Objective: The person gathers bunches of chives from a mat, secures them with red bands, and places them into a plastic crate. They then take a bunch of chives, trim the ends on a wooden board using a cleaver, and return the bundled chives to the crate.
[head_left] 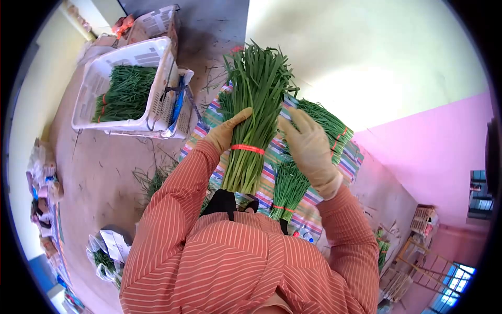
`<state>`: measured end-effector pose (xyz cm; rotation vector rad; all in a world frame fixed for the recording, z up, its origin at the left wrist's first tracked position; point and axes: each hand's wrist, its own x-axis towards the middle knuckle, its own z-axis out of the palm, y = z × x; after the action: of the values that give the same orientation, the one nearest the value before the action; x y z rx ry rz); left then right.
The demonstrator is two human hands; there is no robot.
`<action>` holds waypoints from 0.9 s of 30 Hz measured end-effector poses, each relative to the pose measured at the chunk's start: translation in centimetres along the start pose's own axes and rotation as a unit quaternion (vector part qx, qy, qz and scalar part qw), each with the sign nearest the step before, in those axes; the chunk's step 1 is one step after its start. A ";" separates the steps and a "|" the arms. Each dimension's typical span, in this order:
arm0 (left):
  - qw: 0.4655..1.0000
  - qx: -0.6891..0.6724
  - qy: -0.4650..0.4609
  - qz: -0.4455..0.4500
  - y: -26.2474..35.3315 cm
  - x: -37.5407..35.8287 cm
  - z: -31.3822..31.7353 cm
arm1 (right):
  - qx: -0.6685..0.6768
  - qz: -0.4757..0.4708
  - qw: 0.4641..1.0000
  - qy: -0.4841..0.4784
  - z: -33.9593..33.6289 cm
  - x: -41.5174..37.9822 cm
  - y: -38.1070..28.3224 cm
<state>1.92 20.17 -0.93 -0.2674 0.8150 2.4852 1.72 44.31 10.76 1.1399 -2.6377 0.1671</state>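
A large bunch of garlic chives [254, 104] is held up in front of me, leaves pointing away and pale cut stems toward my body. A red band [247, 149] wraps its lower part. My left hand [228, 130], in a pale glove, grips the bunch from the left just above the band, thumb across the front. On the other side my gloved right hand [308, 144] is open beside the leaves, fingers apart and holding nothing. Beneath it lie banded chive bunches [289, 188], and more banded bunches [327, 123] are at the right, on a striped sheet [266, 180].
To the left stands a white plastic crate [166, 68] with banded chives [127, 91] inside. Loose chives [157, 180] litter the floor near my left arm. A plastic bag with greens [103, 259] sits lower left. A wall [381, 57] rises ahead, and a wooden rack [426, 264] stands far right.
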 end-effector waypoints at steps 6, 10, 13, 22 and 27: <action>0.999 0.027 0.035 0.018 -1.1 -3.3 1.4 | 0.138 -0.018 0.983 0.118 1.1 4.1 -3.6; 0.992 0.100 0.026 0.077 -2.3 -5.1 2.1 | 0.127 0.096 0.986 0.043 3.6 5.1 -3.8; 0.990 0.091 0.066 0.089 -2.1 -6.6 3.6 | 0.163 0.102 0.981 0.010 4.1 5.1 -4.1; 0.986 0.052 0.091 0.133 -3.8 -9.0 2.9 | 0.205 0.044 0.977 -0.034 5.0 6.2 -5.5; 0.979 0.003 0.115 0.167 -5.4 -10.5 0.8 | 0.229 -0.025 0.971 -0.065 4.7 7.1 -7.2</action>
<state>13.67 20.17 0.47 -0.4546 1.0350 2.7981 1.41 33.47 8.29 1.3933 -2.7604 0.7496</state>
